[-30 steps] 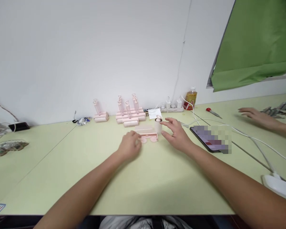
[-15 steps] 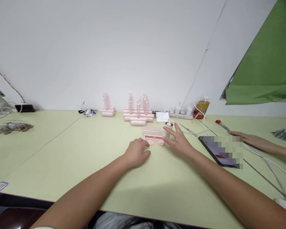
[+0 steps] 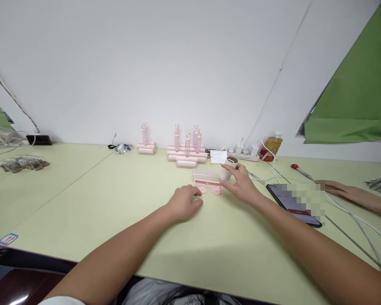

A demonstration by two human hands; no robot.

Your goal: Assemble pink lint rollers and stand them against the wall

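My right hand point(image 3: 241, 184) has its thumb and fingers round a small pale cup point(image 3: 226, 172), which leans slightly to the right. A dark band shows inside the cup's rim; its contents are too small to tell. Just left of the cup is an open pink case point(image 3: 207, 183) with a translucent raised lid, and pink round-lensed glasses point(image 3: 216, 190) lie at its front. Palm down on the table, my left hand point(image 3: 184, 202) has its thumb apart from loosely bent fingers, the fingertips beside the left lens, with nothing seen in its grasp.
Pink cases point(image 3: 186, 162) with upright pink tubes stand by the wall. Farther right are a power strip point(image 3: 247, 156), a bottle point(image 3: 271, 146), cables and a phone point(image 3: 292, 205). Another person's hand point(image 3: 349, 194) rests near a red-tipped tool point(image 3: 296, 168). Bagged parts point(image 3: 23, 163) lie left.
My right hand has closed round the cup, which now leans and sits slightly higher. The pink piece that stuck up from its top no longer shows there. The view has shifted a little.
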